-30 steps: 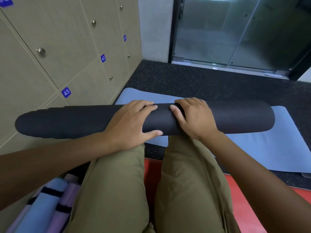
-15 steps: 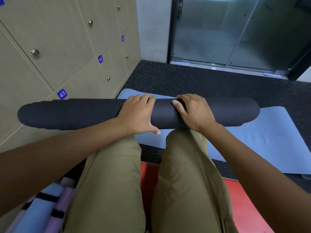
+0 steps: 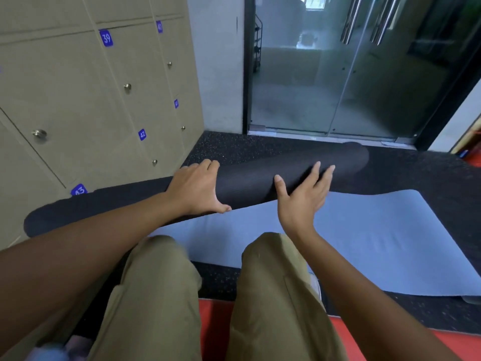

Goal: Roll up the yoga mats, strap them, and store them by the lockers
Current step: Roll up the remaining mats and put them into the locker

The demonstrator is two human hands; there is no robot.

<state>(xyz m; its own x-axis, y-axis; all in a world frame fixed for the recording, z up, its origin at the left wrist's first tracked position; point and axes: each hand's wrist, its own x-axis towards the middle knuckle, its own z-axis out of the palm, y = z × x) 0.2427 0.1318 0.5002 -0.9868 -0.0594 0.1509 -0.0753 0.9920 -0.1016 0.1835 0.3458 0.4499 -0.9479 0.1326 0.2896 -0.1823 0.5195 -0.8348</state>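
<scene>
Rolled black yoga mat (image 3: 247, 183) lies slantwise in front of the person's knees, its left end low beside the lockers (image 3: 78, 100) and its right end raised toward the glass doors (image 3: 351, 74). Left hand (image 3: 195, 188) grips the roll near its middle, fingers curled over the top and thumb along the near side. Right hand (image 3: 302, 196) is just to the right of it, fingers spread and straight against the roll's near face, gripping nothing. Under the roll a light blue yoga mat (image 3: 364, 243) lies flat on the dark speckled floor (image 3: 260, 147). A red mat (image 3: 216, 329) shows between the khaki trouser legs (image 3: 156, 295).
</scene>
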